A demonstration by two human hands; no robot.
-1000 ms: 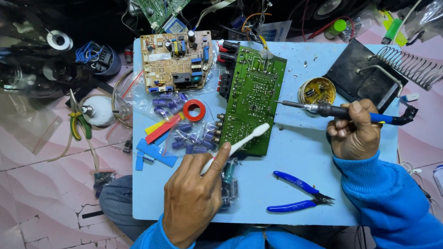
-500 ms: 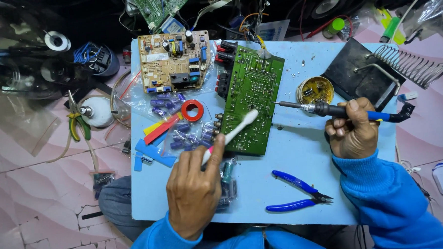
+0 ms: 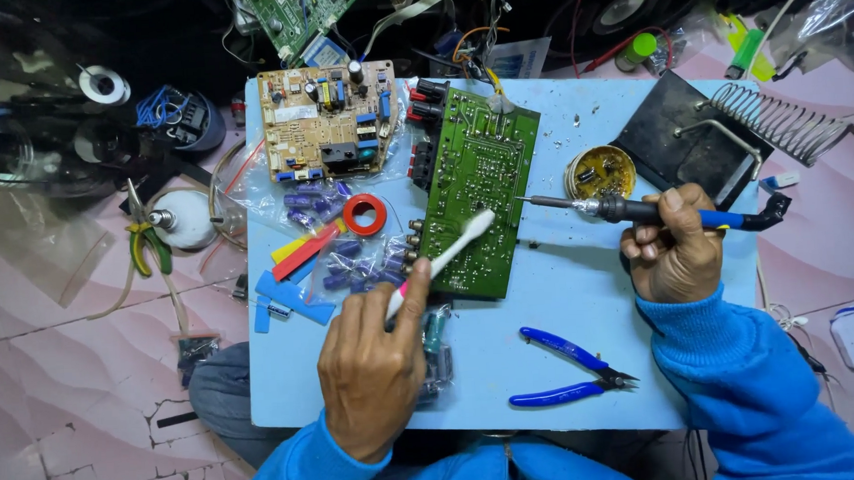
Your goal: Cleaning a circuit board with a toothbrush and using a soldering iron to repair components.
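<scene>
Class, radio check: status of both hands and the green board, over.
Left hand holds toothbrush, head on green circuit board. Right hand grips soldering iron, tip at board's right edge. Blue cutters lie clear.

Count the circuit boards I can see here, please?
3: a green circuit board under the white brush, a tan component-covered circuit board left of it, another green one at the top edge. Clutter may hide more.

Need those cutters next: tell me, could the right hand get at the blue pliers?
Probably yes: the blue pliers lie uncovered just below the right hand, but it holds a soldering iron.
</scene>
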